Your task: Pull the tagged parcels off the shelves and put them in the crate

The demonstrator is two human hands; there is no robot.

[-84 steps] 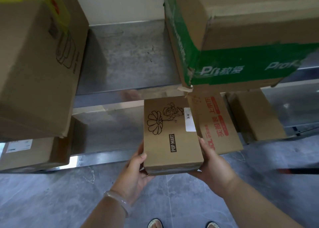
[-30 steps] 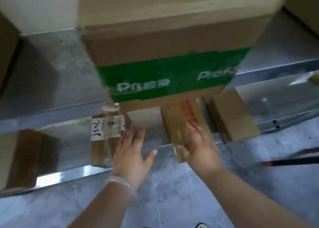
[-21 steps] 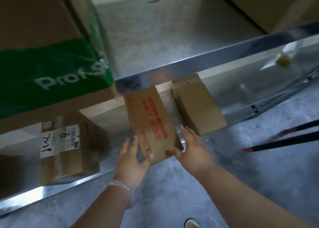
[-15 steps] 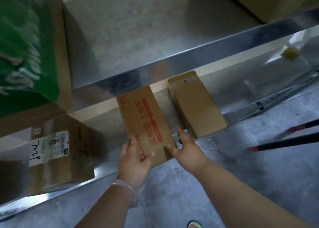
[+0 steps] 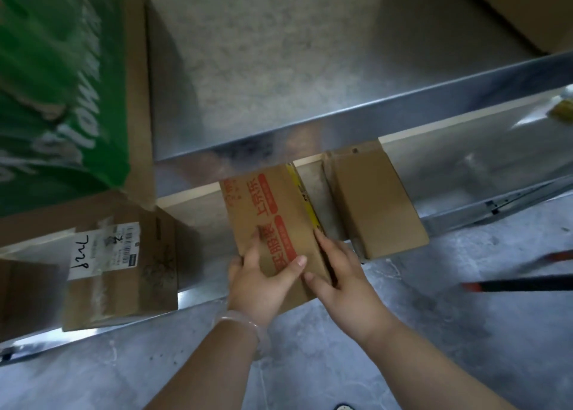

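– On the lower shelf [image 5: 198,298], between the labelled box [image 5: 121,270] and the plain brown box [image 5: 375,205], you have the red-printed carton [image 5: 273,220] in both hands. Its near end overhangs the front lip.

– You're using two hands for a reason, I'd say. The far end sits under the upper shelf [image 5: 310,68], so you want it sliding straight out, not swinging into the brown box just beside it.

– Your left hand [image 5: 257,288] wraps the near left corner, thumb across the printed top. Your right hand [image 5: 344,276] lies along the yellow-edged right side, thumb hooked at the near end. Both hands are clamped on the carton, and neither is free.

– Your right fingers fill the narrow gap between the two boxes. Watch your knuckles against the brown box as the carton comes out.

– I can't see a tag on the face you're looking at, so I can't tell whether this one is tagged. The box to your left does show a white label.

– You have no crate in sight. Expect to turn away from the shelves before you can set the carton down.
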